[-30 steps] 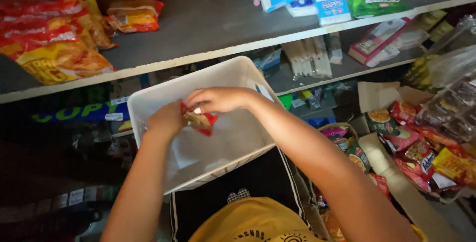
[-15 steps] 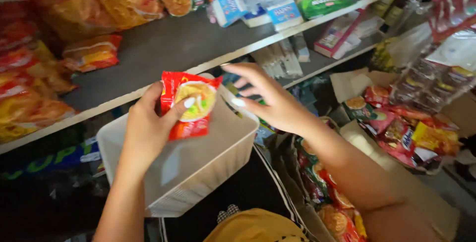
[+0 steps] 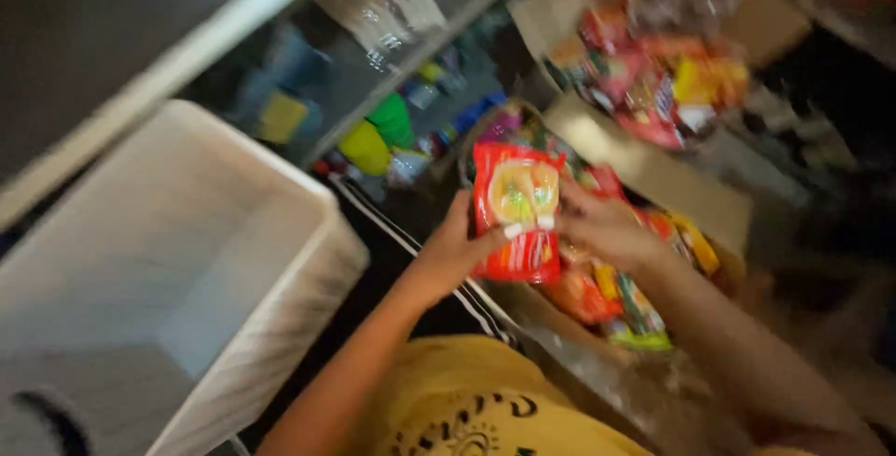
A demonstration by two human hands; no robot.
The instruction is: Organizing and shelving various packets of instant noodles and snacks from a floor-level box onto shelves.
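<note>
A red noodle packet (image 3: 516,210) with a yellow picture on its front is held upright between both hands, over an open cardboard box (image 3: 644,171) full of colourful packets. My left hand (image 3: 455,251) grips its left edge and lower part, thumb across the front. My right hand (image 3: 602,224) touches its right edge with the fingers behind it. A white plastic tub (image 3: 308,279) sits to the left of my left arm, and its inside looks bare.
A shelf edge (image 3: 177,64) runs diagonally at the upper left, with small bottles and green and yellow items (image 3: 373,134) under it. More bright snack packets (image 3: 653,73) lie in a second box at the upper right. The picture is blurred.
The view has swung right and down, from the shelf and tub to the box of packets. Both hands carried the red packet away from the tub and now hold it over the box.
</note>
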